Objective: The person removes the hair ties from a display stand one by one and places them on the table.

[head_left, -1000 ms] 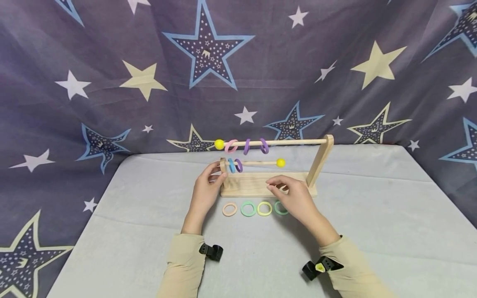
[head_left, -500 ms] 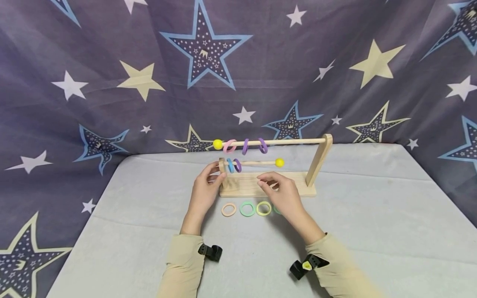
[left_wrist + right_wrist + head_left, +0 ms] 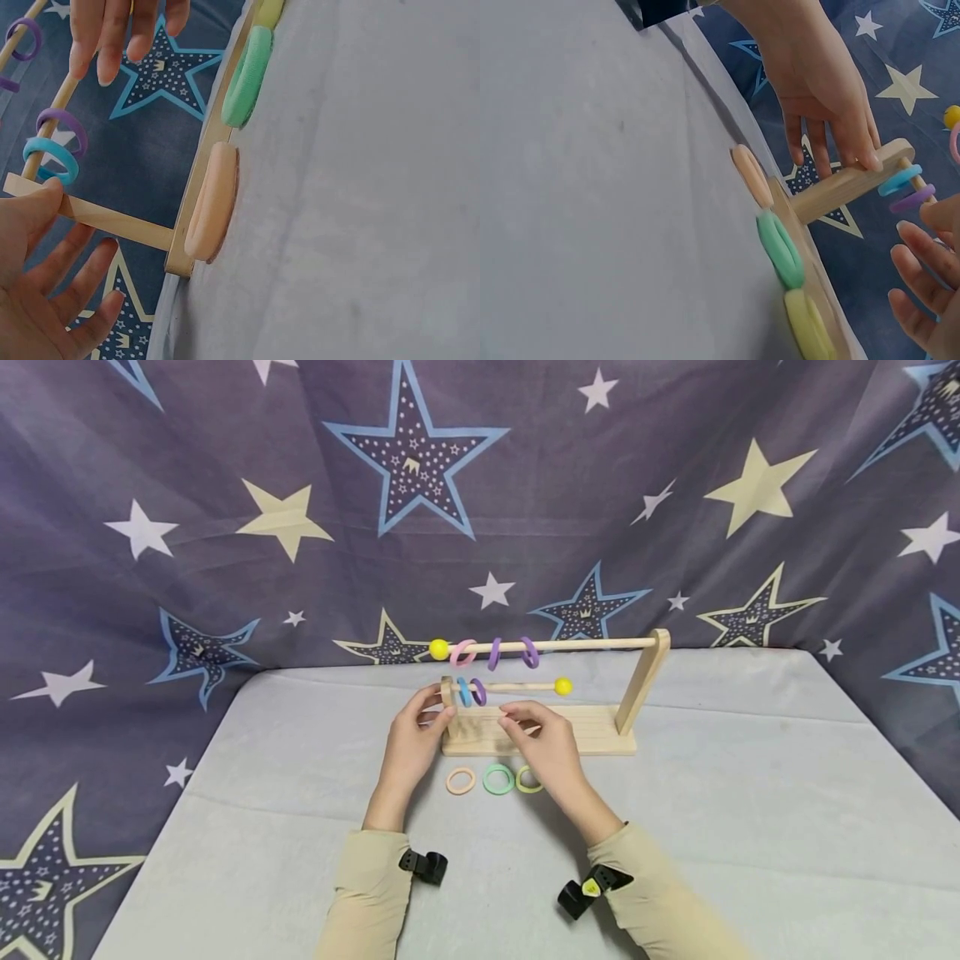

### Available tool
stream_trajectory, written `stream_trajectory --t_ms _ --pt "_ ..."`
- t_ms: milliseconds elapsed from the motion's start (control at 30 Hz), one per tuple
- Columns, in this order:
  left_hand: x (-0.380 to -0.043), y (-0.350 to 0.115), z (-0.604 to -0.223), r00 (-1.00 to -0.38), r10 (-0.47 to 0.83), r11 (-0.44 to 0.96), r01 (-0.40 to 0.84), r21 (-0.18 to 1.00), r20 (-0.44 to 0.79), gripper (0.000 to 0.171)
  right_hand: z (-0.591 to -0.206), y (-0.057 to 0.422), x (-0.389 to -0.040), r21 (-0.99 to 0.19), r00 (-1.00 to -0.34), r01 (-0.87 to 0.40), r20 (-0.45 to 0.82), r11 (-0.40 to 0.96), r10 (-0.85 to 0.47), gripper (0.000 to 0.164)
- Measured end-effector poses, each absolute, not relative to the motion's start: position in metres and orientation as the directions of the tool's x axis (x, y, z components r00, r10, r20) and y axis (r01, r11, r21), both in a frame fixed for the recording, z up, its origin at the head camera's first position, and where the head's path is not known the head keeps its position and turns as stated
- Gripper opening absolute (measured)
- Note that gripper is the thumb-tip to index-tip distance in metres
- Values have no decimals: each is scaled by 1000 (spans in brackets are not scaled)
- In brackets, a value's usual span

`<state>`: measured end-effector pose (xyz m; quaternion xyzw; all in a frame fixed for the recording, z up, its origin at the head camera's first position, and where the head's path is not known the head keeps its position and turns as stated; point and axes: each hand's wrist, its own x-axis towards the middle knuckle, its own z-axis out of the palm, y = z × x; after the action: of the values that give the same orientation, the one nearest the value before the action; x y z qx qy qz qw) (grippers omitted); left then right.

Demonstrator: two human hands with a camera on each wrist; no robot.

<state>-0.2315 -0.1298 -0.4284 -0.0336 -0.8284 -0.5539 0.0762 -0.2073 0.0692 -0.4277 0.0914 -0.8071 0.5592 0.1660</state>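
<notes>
My left hand (image 3: 408, 747) holds the short upright (image 3: 116, 221) of a wooden rack, thumb on one side and fingers on the other. From that upright runs a lower rod (image 3: 517, 687) with a yellow end ball (image 3: 563, 686); a blue ring (image 3: 51, 157) and a purple ring (image 3: 64, 127) hang on it near the left hand. My right hand (image 3: 551, 752) hovers in front of this rod, fingers loosely bent. Nothing shows between its fingers (image 3: 915, 277), which are close to the purple ring but appear apart from it.
The rack's upper rod (image 3: 592, 644) carries a pink ring (image 3: 462, 653) and two purple rings, and joins a tall upright (image 3: 643, 681). Before the base (image 3: 600, 742) lie a peach ring (image 3: 461, 781), a green ring (image 3: 498, 779) and a yellow ring (image 3: 527, 779), partly covered by the right hand.
My right hand has moved left along the lower rod, toward the blue and purple rings. It now hides the second green ring on the table. The left hand has stayed on the upright.
</notes>
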Motion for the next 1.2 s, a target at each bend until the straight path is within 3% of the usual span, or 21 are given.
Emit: stream_trajectory --t_ms 200,633,1200 --pt "-231 -130 -428 -987 -26 386 138 912 160 45 -431 60 -211 -901 -937 -299 339 315 81 13" --pt "-232 -130 -428 -987 -29 385 133 913 156 44 -432 47 -217 -985 -975 -162 169 58 145 18" --pt "-231 -128 -427 -987 -33 382 136 914 160 44 -427 38 -222 -993 -985 -122 120 -5 127 21"
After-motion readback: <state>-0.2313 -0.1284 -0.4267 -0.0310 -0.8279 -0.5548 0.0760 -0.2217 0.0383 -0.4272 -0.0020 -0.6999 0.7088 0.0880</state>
